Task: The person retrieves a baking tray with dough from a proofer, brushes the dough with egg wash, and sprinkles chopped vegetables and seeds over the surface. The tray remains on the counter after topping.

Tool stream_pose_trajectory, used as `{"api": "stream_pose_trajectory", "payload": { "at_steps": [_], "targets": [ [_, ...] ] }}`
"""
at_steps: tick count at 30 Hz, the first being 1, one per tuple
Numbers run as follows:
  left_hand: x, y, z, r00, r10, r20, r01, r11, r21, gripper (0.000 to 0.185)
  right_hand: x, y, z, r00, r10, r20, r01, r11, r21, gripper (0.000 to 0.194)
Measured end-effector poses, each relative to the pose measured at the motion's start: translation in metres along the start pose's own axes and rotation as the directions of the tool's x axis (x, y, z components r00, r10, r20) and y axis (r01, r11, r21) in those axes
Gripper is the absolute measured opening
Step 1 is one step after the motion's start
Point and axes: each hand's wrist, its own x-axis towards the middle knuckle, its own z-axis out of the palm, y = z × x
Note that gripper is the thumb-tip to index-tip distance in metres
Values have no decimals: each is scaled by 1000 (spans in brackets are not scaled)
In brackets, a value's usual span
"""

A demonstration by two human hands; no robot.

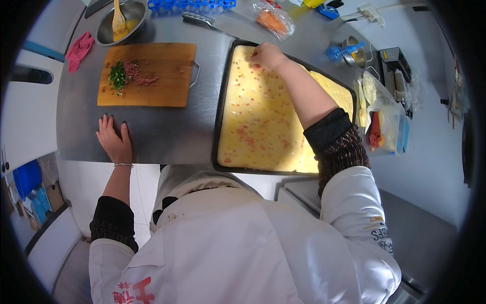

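Note:
My left hand [114,141] rests flat on the steel table [167,131], fingers spread, below a wooden cutting board [171,74]. Chopped green onion [118,76] and diced pink meat, probably ham [141,74], lie in a small heap on that board. Over the far left part of a dark baking tray [219,125] is my right hand [267,57], its fingers bunched with pink bits showing at the tips. Pale yellow dough [262,125] with dimples fills the tray. Pink bits are scattered over the dough, denser near the front. My right forearm hides part of it.
A steel bowl [142,22] with a wooden-handled brush [118,21] stands far left, near a pink cloth [79,51]. A large knife [224,26] lies behind the tray, beside bagged orange food [272,22]. Right of the tray are plastic bags [385,114] and a small metal bowl [355,55].

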Motion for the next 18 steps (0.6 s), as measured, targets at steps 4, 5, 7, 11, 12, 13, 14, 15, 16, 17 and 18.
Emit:
{"api": "stream_pose_trajectory", "payload": {
  "at_steps": [4, 5, 7, 11, 12, 13, 14, 15, 16, 17, 18],
  "targets": [
    [0, -1, -1, 1000, -10, 16, 10, 1000, -4, 43, 12, 46, -24, 968, -139, -211, 104, 980, -168, 21],
    [0, -2, -1, 1000, -2, 21, 2, 1000, 3, 43, 8, 62, -34, 969, -102, -225, 76, 990, -121, 22],
    [1, -4, -2, 1000, 6, 19, -5, 1000, -17, 44, -12, 98, -59, 992, 44, -116, -38, 998, 57, 21],
    [1, -5, 2, 1000, 13, 19, -13, 1000, -24, 45, -98, 176, -97, 961, 274, -16, -250, 896, 366, 15],
    [0, -5, 3, 1000, 20, -3, -20, 999, -28, 45, -118, 189, -97, 941, 338, -11, -303, 857, 417, 11],
    [0, -6, 3, 1000, 20, 3, -20, 1000, -17, 45, -139, 199, -96, 928, 371, 35, -358, 861, 361, 9],
    [0, -6, 4, 1000, 19, 8, -19, 1000, -6, 45, -155, 206, -92, 907, 378, 186, -420, 852, 313, 14],
    [0, -7, 5, 1000, 22, 13, -22, 1000, 10, 45, -170, 212, -85, 896, 322, 305, -415, 854, 316, 15],
    [-1, -7, 6, 1000, 28, 7, -29, 999, 20, 45, -179, 214, -74, 898, 252, 361, -374, 868, 327, 16],
    [-1, -8, 7, 999, 31, 10, -31, 999, 11, 45, -183, 215, -64, 885, 221, 409, -365, 876, 316, 16],
    [-1, -9, 8, 999, 35, 13, -35, 999, 10, 45, -181, 215, -57, 904, 167, 393, -319, 876, 362, 17]
  ]
}}
